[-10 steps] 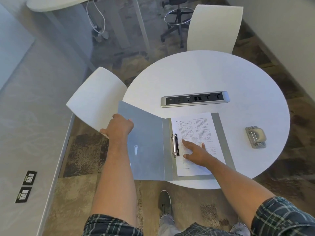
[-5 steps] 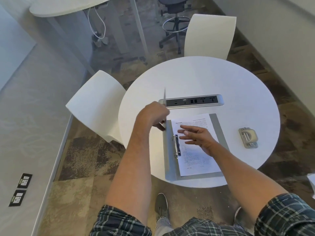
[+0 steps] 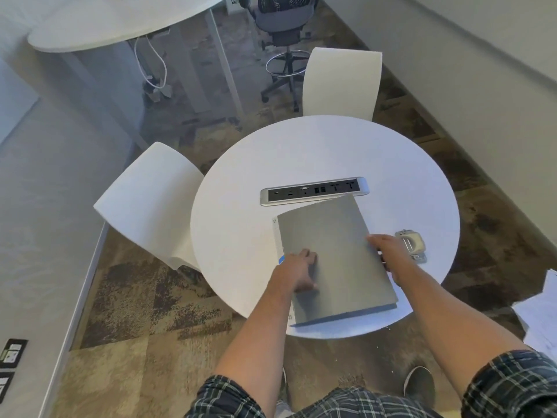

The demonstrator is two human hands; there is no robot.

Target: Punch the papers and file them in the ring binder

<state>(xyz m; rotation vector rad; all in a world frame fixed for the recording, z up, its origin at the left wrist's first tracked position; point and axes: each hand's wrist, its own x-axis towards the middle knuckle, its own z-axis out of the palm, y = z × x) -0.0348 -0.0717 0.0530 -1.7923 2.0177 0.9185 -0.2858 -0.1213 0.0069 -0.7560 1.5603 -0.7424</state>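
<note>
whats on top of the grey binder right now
Both hands touch the closed grey ring binder: the left hand rests flat on its cover, the right hand holds its right edge. Whatever is inside is covered by the shut cover, so no pages show.

Nothing readable here, honestly. The ring binder (image 3: 334, 257) is closed with a plain grey cover, and the small marks on its spine edge look too blurry to make out.

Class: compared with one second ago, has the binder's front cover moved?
Yes. The front cover has swung rightward from lying open toward the left chair; it now lies shut, beside the hole punch.
</note>
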